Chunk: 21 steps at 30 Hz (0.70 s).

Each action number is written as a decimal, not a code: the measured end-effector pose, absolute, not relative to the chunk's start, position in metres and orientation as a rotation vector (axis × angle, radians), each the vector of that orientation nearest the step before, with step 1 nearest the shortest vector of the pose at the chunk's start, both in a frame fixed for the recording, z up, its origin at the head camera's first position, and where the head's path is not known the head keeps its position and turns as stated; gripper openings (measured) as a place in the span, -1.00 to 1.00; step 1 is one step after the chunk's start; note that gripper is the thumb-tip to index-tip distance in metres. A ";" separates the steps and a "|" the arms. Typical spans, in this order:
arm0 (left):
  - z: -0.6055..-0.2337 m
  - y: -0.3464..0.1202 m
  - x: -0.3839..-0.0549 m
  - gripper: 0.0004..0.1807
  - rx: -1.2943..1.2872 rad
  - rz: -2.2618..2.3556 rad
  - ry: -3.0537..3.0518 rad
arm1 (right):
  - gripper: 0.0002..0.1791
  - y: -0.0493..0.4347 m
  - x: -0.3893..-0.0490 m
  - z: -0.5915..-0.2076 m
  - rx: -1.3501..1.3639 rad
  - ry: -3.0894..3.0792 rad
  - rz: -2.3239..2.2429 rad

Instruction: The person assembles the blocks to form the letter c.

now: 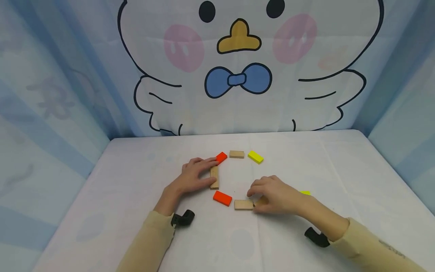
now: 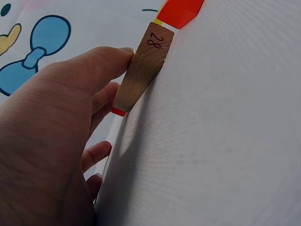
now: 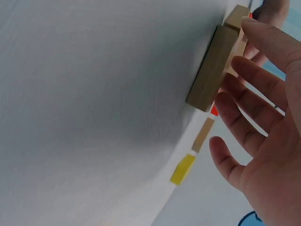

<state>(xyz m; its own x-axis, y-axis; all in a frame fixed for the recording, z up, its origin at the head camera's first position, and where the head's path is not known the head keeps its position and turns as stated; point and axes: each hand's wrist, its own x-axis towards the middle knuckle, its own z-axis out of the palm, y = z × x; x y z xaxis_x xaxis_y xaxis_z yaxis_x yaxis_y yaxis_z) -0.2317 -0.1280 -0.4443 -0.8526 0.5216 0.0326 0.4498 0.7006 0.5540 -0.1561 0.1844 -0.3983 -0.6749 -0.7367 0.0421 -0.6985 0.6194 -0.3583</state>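
Note:
My left hand [image 1: 193,176] lies beside an upright-running wooden block [image 1: 214,172], its thumb touching it. Its other fingers reach toward an orange-red block [image 1: 221,157]. The left wrist view shows the thumb on the wooden block [image 2: 141,75], whose end is marked 28. Over a second wooden block [image 1: 260,201], partly hidden, hovers my right hand [image 1: 276,194] with fingers loosely bent. In the right wrist view, its fingers are spread apart beside that wooden block [image 3: 214,68], and the thumb tip is near one end. A third wooden block [image 1: 242,205] lies close to its left.
Another orange-red block [image 1: 222,198] lies between the hands. Farther back are a wooden block [image 1: 236,154] and a yellow block [image 1: 255,157]. Behind the right wrist, part of another yellow piece [image 1: 305,192] shows. A white cloth [image 1: 102,219] covers the table; a printed curtain hangs behind.

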 end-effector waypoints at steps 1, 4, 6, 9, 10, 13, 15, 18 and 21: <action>-0.444 -0.128 -0.232 -0.38 0.797 0.854 2.777 | -0.73 0.181 -0.156 -0.400 -1.234 2.726 -0.518; -0.445 -0.128 -0.232 -0.37 0.795 0.852 2.772 | -0.76 0.174 -0.156 -0.403 -1.277 2.724 -0.489; -0.445 -0.129 -0.233 -0.37 0.797 0.844 2.777 | -0.78 0.171 -0.156 -0.403 -1.294 2.723 -0.485; -0.446 -0.129 -0.234 -0.37 0.805 0.841 2.783 | -0.78 0.169 -0.155 -0.402 -1.295 2.723 -0.475; -0.446 -0.128 -0.234 -0.37 0.808 0.841 2.785 | -0.78 0.168 -0.155 -0.402 -1.299 2.725 -0.473; -0.446 -0.128 -0.234 -0.37 0.810 0.841 2.785 | -0.77 0.167 -0.154 -0.401 -1.290 2.726 -0.469; -0.446 -0.128 -0.234 -0.37 0.809 0.839 2.784 | -0.76 0.167 -0.153 -0.401 -1.285 2.721 -0.468; -0.445 -0.128 -0.233 -0.37 0.807 0.837 2.782 | -0.76 0.167 -0.152 -0.400 -1.272 2.713 -0.463; -0.445 -0.128 -0.233 -0.37 0.804 0.835 2.782 | -0.74 0.165 -0.153 -0.398 -1.245 2.721 -0.467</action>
<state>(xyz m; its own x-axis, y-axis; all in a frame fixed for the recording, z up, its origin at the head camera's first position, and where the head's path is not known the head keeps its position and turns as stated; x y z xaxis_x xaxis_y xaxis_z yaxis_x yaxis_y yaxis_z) -0.2330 -0.1284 -0.4446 -0.8502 0.5257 0.0297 0.4552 0.7056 0.5431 -0.1532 0.1649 -0.3983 -0.6568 -0.7537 0.0250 -0.7189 0.6158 -0.3225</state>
